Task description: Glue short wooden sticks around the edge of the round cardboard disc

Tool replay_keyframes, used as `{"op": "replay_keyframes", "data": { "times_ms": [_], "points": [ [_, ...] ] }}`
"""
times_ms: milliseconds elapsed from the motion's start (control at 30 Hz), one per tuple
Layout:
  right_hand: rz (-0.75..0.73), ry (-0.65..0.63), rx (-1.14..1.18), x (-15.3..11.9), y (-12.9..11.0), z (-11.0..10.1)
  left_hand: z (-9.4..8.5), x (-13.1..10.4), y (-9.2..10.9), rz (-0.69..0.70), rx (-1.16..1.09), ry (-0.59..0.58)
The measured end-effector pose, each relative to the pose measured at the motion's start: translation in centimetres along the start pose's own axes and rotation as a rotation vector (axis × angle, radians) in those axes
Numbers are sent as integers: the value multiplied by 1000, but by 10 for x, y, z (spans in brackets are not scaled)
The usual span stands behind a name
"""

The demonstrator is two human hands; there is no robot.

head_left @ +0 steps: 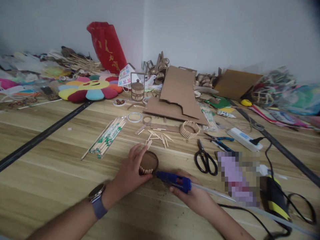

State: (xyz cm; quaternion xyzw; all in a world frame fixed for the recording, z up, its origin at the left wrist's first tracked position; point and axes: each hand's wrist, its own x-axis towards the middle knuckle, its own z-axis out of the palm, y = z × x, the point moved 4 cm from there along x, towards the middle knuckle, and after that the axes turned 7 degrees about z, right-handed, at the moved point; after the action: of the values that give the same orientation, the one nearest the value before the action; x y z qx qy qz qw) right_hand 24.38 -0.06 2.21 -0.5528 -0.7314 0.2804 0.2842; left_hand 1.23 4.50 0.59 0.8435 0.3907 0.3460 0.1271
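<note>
Left hand pinches cardboard disc at its edge, likely steadying it for blue glue gun clasped in right hand.

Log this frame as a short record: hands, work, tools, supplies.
Left hand: at the left edge of the round piece; grip unclear
Right hand: holding the glue gun, aimed toward the round piece
Work: round piece, brown base, short sticks along its near edge
Tools nearby: scissors, pliers
Supplies: loose sticks, packed sticks, cardboard
</note>
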Motion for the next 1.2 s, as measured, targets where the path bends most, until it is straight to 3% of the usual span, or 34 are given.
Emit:
{"op": "replay_keyframes", "data": {
  "times_ms": [767,900,1033,1100,1200],
  "points": [
    [-1,-23,-10,0,1,1,0,0,0,-7,-5,-3],
    [109,-37,42,1,7,2,0,-1,1,1,-5,-6],
    [294,-27,172,6,12,-12,1,-1,0,-13,-6,-12],
    [371,-117,266,8,12,-22,2,-1,0,-14,-4,-14],
    [500,-373,416,8,9,-30,1,-1,0,-13,-9,-9]
  ]
}}
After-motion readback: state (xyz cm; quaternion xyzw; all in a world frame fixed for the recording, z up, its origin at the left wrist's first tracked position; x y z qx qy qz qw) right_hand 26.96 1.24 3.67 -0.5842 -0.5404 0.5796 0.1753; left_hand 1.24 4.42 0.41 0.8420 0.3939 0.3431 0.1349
